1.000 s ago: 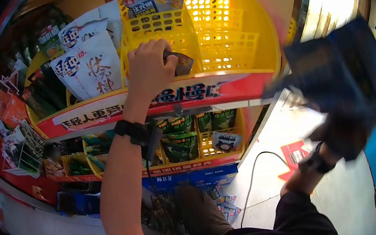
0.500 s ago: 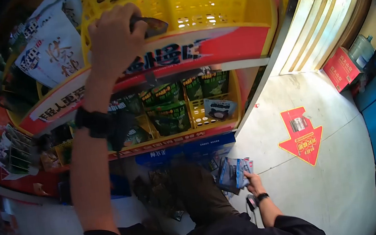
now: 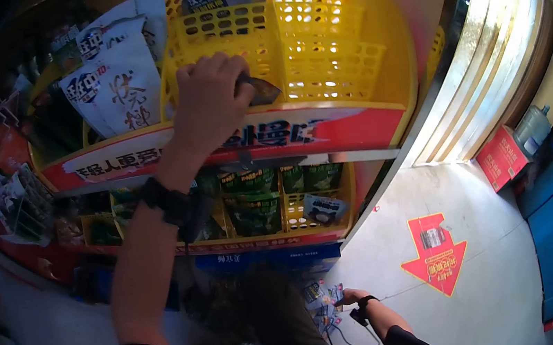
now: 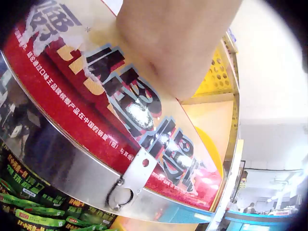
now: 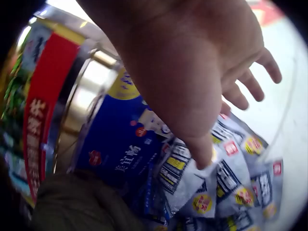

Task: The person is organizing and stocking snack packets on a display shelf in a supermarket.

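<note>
While your raised left hand [image 3: 212, 95] is gripping a dark shiny packet [image 3: 265, 89], your spread-fingered right hand [image 5: 197, 72] is hovering at flat silver-grey packets [image 5: 232, 179] on the floor [image 3: 485, 215], pickup apparently needing a pinch.

Right hand [image 5: 197, 72] — over silvery packets [image 5: 230, 179]
</note>
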Tool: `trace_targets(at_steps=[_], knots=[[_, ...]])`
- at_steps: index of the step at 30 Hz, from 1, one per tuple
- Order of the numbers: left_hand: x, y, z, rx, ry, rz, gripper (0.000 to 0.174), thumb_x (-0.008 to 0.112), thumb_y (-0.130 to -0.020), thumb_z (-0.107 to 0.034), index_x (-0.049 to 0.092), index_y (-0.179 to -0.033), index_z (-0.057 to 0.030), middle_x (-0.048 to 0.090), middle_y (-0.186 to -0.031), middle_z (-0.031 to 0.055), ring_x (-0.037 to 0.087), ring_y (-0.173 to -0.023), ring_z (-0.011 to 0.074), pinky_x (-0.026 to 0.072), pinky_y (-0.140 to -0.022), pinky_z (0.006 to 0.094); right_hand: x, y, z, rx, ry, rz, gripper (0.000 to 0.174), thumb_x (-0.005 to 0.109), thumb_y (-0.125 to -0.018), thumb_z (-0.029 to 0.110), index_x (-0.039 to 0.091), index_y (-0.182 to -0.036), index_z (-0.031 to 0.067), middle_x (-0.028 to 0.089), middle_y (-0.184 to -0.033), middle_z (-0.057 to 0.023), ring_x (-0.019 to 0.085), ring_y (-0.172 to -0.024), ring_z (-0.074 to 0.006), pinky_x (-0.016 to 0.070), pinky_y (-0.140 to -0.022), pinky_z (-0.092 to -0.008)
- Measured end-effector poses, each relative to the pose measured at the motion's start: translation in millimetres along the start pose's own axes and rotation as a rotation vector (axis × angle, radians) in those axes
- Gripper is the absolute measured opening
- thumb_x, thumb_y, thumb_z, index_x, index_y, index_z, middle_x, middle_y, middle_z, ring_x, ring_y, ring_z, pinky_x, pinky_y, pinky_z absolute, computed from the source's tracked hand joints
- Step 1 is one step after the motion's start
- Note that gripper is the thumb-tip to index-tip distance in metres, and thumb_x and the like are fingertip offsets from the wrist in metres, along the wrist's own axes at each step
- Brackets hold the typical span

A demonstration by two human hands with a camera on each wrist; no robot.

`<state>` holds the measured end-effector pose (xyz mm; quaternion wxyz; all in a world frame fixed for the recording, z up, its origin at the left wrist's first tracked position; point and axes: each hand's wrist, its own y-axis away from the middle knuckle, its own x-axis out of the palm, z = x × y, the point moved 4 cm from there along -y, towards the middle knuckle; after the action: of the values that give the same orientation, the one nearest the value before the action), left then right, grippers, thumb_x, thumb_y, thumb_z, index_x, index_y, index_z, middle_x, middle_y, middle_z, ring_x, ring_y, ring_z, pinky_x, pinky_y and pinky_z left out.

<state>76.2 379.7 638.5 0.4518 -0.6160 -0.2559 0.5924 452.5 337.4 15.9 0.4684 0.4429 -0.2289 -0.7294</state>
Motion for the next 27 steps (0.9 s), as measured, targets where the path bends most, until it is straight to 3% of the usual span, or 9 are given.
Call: trace_targets(at_steps=[3, 8, 13, 16, 19, 21, 23, 25, 27], knots=[[-2.4, -1.6, 0.6, -0.030, 0.026, 0.022, 0.016, 0.061, -0.082, -0.017, 0.061, -0.096, -0.0095, 0.061, -0.094, 0.0068, 0.058, -0.098, 0.0264, 0.0365, -0.093, 0.0447, -61.6, 23.3, 46.5, -0.097, 0.355, 0.045, 0.055, 0.066, -0.090, 0.048, 0.063, -0.124, 0.0047, 0.069, -0.118, -0.0146, 0.065, -0.100, -0.0274, 0.0495, -0.091, -0.0386], [-2.8, -1.4, 1.3, -0.058, 0.081, 0.026, 0.015, 0.062, -0.083, -0.014, 0.066, -0.096, -0.0084, 0.061, -0.096, 0.0070, 0.057, -0.100, 0.0257, 0.0353, -0.096, 0.0421, -222.9, 285.9, 338.7, -0.829, 0.203, -0.249, 0.030, 0.067, -0.094, 0.022, 0.065, -0.119, 0.0050, 0.066, -0.119, -0.0117, 0.062, -0.110, -0.0238, 0.0488, -0.096, -0.0342], [-2.7, 1.6, 4.7, -0.075, 0.095, 0.023, 0.016, 0.062, -0.084, -0.012, 0.068, -0.098, -0.0081, 0.061, -0.098, 0.0064, 0.057, -0.101, 0.0253, 0.0344, -0.097, 0.0411, -344.7, 390.1, 512.8, -1.323, 0.084, -0.707, 0.010, 0.066, -0.090, 0.009, 0.068, -0.096, 0.0008, 0.070, -0.090, -0.0050, 0.065, -0.081, -0.0106, 0.0530, -0.079, -0.0285], [-4.2, 1.9, 4.5, -0.053, 0.088, -0.002, 0.015, 0.061, -0.084, -0.011, 0.067, -0.098, -0.0073, 0.061, -0.098, 0.0063, 0.057, -0.100, 0.0258, 0.0345, -0.096, 0.0418, -420.8, 360.5, 591.3, -1.300, 0.442, -1.178, 0.037, 0.073, -0.085, 0.021, 0.065, -0.115, 0.0018, 0.070, -0.095, -0.0123, 0.068, -0.089, -0.0215, 0.0540, -0.081, -0.0321], [-7.2, 2.2, 5.6, -0.050, 0.098, -0.019, 0.015, 0.060, -0.085, -0.010, 0.066, -0.099, -0.0070, 0.061, -0.097, 0.0063, 0.056, -0.099, 0.0261, 0.0346, -0.093, 0.0427, -453.0, 328.1, 631.8, -1.070, 0.456, -1.183, 0.075, 0.078, -0.081, 0.034, 0.045, -0.138, -0.0011, 0.065, -0.114, -0.0172, 0.065, -0.101, -0.0233, 0.0501, -0.089, -0.0343], [-7.7, 2.1, 5.8, -0.060, 0.110, -0.009, 0.015, 0.060, -0.086, -0.010, 0.065, -0.099, -0.0078, 0.061, -0.097, 0.0065, 0.056, -0.098, 0.0266, 0.0345, -0.092, 0.0432, -484.8, 302.7, 646.1, -0.779, 0.860, -1.741, 0.106, 0.082, -0.073, 0.044, 0.024, -0.152, 0.0026, 0.062, -0.120, -0.0212, 0.062, -0.110, -0.0304, 0.0466, -0.099, -0.0374], [-7.4, 2.8, 6.5, -0.066, 0.092, -0.007, 0.014, 0.060, -0.087, -0.011, 0.064, -0.100, -0.0083, 0.061, -0.097, 0.0061, 0.056, -0.099, 0.0261, 0.0343, -0.091, 0.0433, -504.4, 299.5, 659.5, -0.760, 0.760, -1.609, 0.118, 0.087, -0.068, 0.041, 0.017, -0.154, 0.0027, 0.060, -0.127, -0.0210, 0.059, -0.115, -0.0321, 0.0436, -0.104, -0.0400], [-8.1, 3.7, 5.8, -0.047, 0.099, -0.058, 0.013, 0.061, -0.088, -0.013, 0.064, -0.099, -0.0085, 0.060, -0.098, 0.0054, 0.055, -0.099, 0.0254, 0.0341, -0.091, 0.0430, -526.3, 279.3, 662.0, -0.871, 0.325, -1.090, 0.123, 0.091, -0.064, 0.035, 0.015, -0.154, -0.0001, 0.058, -0.130, -0.0212, 0.057, -0.119, -0.0308, 0.0421, -0.106, -0.0405], [-6.1, 5.4, 7.4, -0.075, 0.104, -0.022, 0.013, 0.061, -0.088, -0.014, 0.064, -0.099, -0.0084, 0.060, -0.099, 0.0052, 0.055, -0.100, 0.0249, 0.0335, -0.092, 0.0422, -535.9, 270.3, 663.4, -0.899, 0.328, -1.055, 0.120, 0.093, -0.062, 0.030, 0.020, -0.152, -0.0032, 0.058, -0.131, -0.0214, 0.058, -0.117, -0.0290, 0.0452, -0.102, -0.0373]])
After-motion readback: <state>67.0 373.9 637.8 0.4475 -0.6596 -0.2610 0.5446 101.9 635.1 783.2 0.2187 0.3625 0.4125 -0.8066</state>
